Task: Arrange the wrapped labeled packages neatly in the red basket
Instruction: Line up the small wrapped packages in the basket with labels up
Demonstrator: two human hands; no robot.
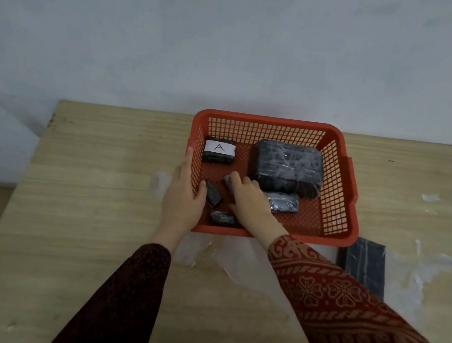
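The right hand (247, 196) lies inside the red basket (339, 217), fingers loosely spread and palm down, their tips touching a small dark packet (227, 182) just beyond them; whether it is pinched yet I cannot tell. That packet's long axis runs slantwise, toward the far left. The left hand (185, 194) grips the basket's left wall, thumb inside, steadying it. Just beside that thumb lies a second small packet (213, 194), also tilted, and a third (223, 218) lies crosswise by the near wall, under the right wrist. All three are nearer the right hand. A wrapped packet (283, 203) lies to its right, below the big wrapped package (288, 165). In the far left corner lies the only labelled package (219, 150), reading "A". One flat dark package (365, 263) waits on the tabletop (94, 167), outside.
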